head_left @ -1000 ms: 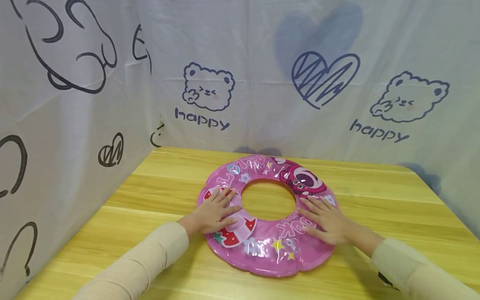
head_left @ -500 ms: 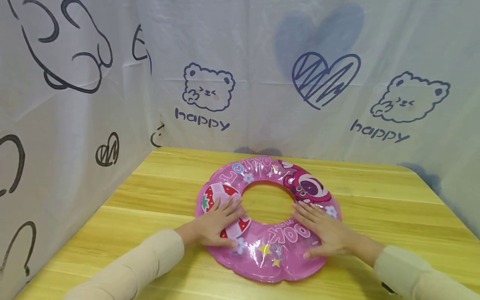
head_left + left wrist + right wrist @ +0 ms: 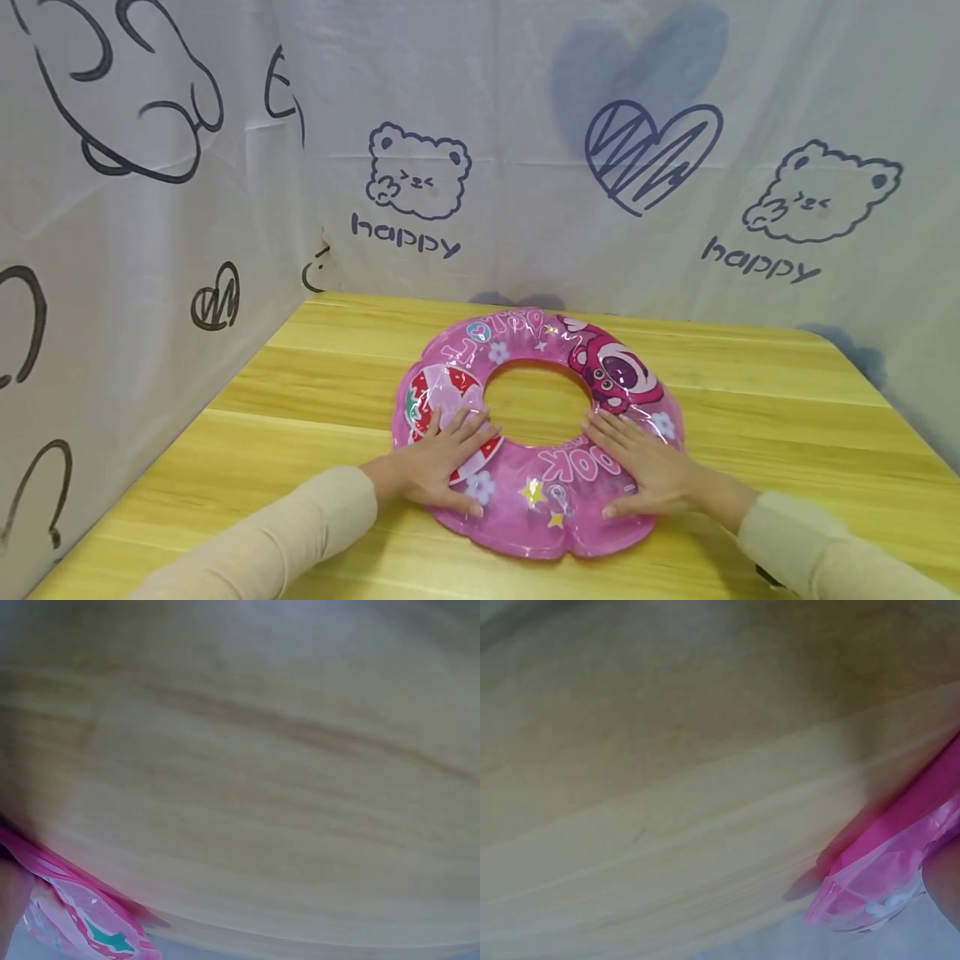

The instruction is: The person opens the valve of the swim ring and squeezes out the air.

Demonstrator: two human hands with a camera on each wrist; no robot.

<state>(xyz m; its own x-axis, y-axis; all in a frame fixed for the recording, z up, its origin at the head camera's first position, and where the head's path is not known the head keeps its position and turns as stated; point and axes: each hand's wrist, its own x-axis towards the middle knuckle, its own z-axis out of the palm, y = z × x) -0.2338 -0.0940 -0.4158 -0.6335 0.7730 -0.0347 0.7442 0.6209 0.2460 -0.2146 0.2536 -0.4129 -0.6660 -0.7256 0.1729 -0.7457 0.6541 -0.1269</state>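
A pink inflatable swim ring [image 3: 525,533], printed with a bear, strawberries, flowers and stars, lies flat on the wooden table [image 3: 262,392]. On its left side rests my left hand [image 3: 442,467], fingers spread over the strawberry print. My right hand [image 3: 648,471] lies on the ring's right side with straight fingers reaching to the inner hole, the thumb pointing left. Only an edge of the swim ring [image 3: 105,930] shows at the lower left of the left wrist view. In the right wrist view the pink swim ring [image 3: 885,870] appears at the lower right beside part of the hand.
White cloth [image 3: 525,250] with drawn bears, hearts and "happy" lettering hangs behind the table. Another sheet of printed cloth [image 3: 135,275] hangs along the left side. The table's right edge [image 3: 900,417] runs diagonally with a rounded far corner.
The swim ring has turned slightly clockwise over the last second. Both hands have stayed on it, shifting a little toward the near side.
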